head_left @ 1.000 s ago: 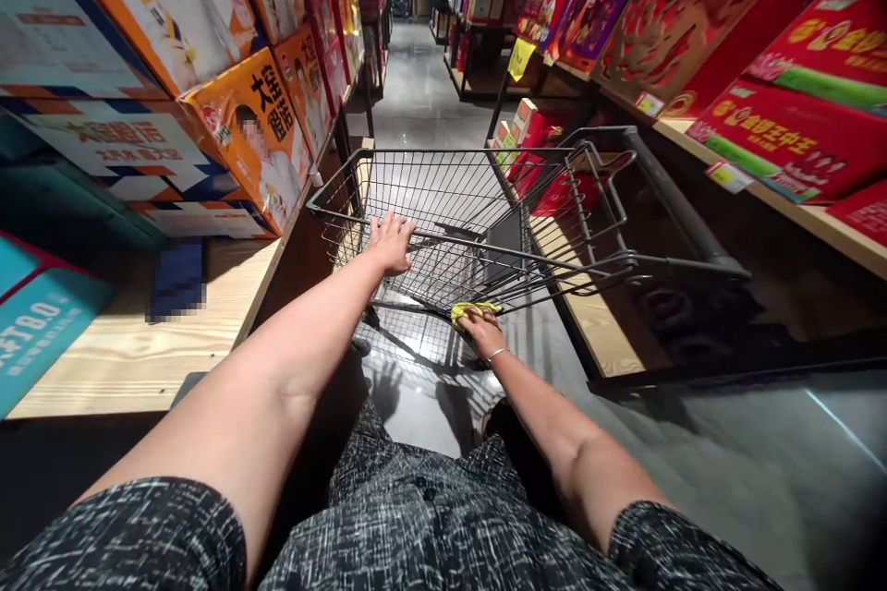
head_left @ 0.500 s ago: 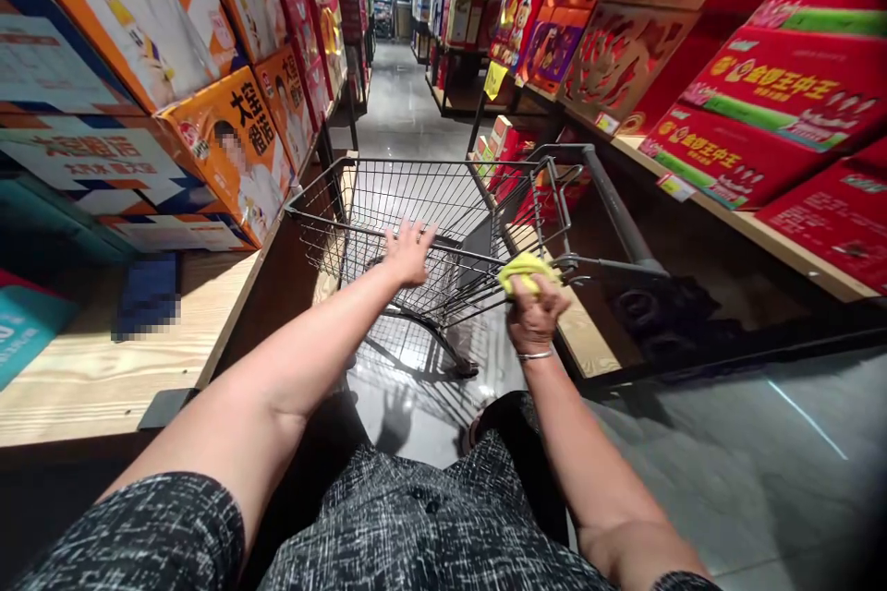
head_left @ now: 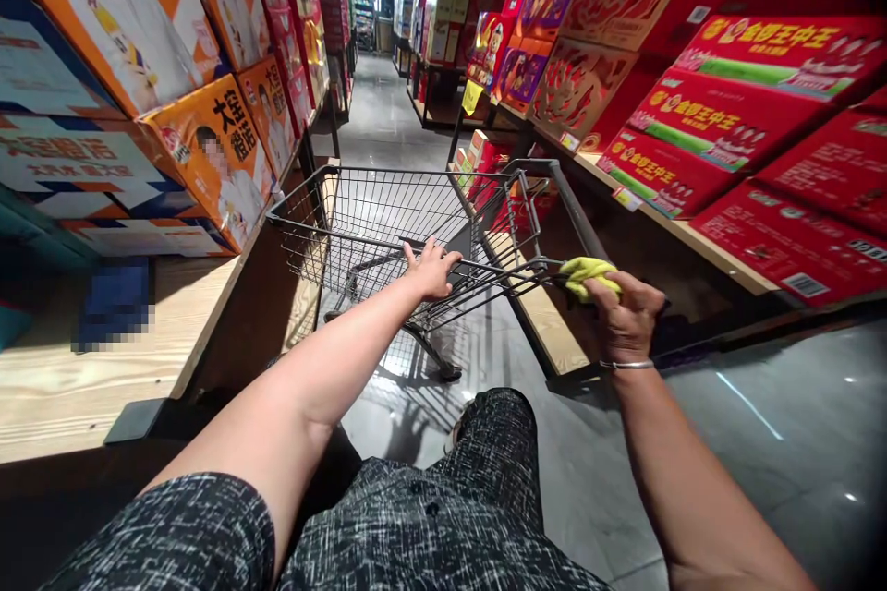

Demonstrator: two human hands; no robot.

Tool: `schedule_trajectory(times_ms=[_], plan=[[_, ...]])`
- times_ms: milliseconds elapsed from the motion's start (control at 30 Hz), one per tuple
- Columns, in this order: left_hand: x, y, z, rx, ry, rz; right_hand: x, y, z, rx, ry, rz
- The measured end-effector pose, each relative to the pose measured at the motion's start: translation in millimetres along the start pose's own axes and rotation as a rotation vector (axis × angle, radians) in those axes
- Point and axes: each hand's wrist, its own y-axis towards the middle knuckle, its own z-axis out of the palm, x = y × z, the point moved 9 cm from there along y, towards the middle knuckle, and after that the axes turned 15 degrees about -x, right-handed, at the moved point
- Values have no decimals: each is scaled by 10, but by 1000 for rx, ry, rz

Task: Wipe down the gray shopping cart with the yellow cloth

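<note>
Cart [head_left: 466, 235]: left hand [head_left: 431, 271] outstretched, splayed over rim [head_left: 339, 230]; right hand [head_left: 627, 319] clutching yellow cloth [head_left: 586, 277] by handle [head_left: 579, 211].

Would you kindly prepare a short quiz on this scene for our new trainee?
1. Multiple choice: what does the right hand hold?
A) a price tag
B) a yellow cloth
C) a red box

2. True or false: the person wears a bracelet on the left wrist.

3. Fill in the blank: seen from the person, the orange cartons are stacked to the ____ of the shopping cart.

Key: 1. B. 2. False; the bracelet is on the right wrist. 3. left.
</note>
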Motion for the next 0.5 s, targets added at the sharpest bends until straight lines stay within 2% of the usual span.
schedule_trajectory(times_ms=[100,167,267,333,400,467,500], plan=[[-16,7,7,-3,-11,-14,-172,-25,-348,-230,-119,90],[-21,7,14,10,-16,-33,-151,74,-435,-274,-126,108],[-25,1,11,4,-34,-50,-144,412,-408,-245,-40,176],[-20,-8,14,-11,-52,-49,-208,664,-244,-101,96,250],[-12,-18,29,-21,-77,-39,-260,826,3,141,222,292],[-6,-20,45,-30,-96,-24,-227,882,204,367,266,224],[0,-16,52,-34,-97,-19,-185,891,255,427,256,155]])
